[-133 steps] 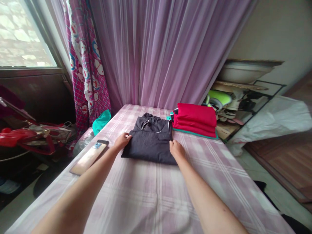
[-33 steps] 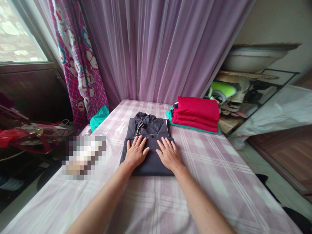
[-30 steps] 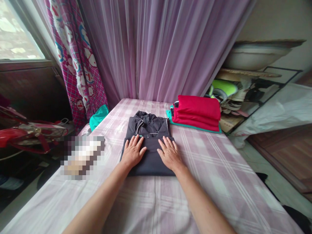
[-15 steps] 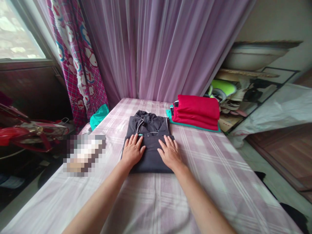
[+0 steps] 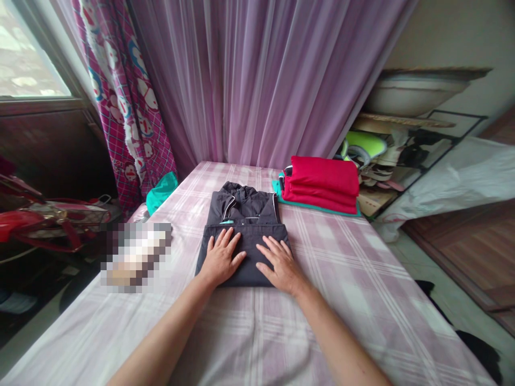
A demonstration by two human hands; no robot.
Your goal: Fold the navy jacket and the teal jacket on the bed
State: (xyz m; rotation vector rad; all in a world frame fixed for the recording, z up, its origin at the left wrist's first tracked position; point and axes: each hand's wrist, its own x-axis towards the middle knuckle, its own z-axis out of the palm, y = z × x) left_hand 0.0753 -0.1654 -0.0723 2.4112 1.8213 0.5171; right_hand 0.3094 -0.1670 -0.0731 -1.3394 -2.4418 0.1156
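A dark jacket [image 5: 249,231] with white piping lies partly folded in the middle of the table, its lower part turned up over the body and its collar toward the curtain. Flat on the left side of the folded part rests my left hand [image 5: 222,257], fingers spread. My right hand [image 5: 278,264] lies on the right side of the same fold, its fingers also stretched out. Neither hand grips the cloth. A bit of teal shows at the fold's upper edge.
A checked cloth [image 5: 341,311] covers the table. Folded red clothes [image 5: 322,179] sit on teal fabric at the back right. A teal cloth [image 5: 161,193] hangs at the left edge, near a blurred-out object [image 5: 137,257]. Purple curtains [image 5: 257,80] close off the back; a shelf stands right.
Both hands have slid slightly toward me over the folded jacket, baring more of its upper edge. The view has shifted a little; the red clothes have stayed put.
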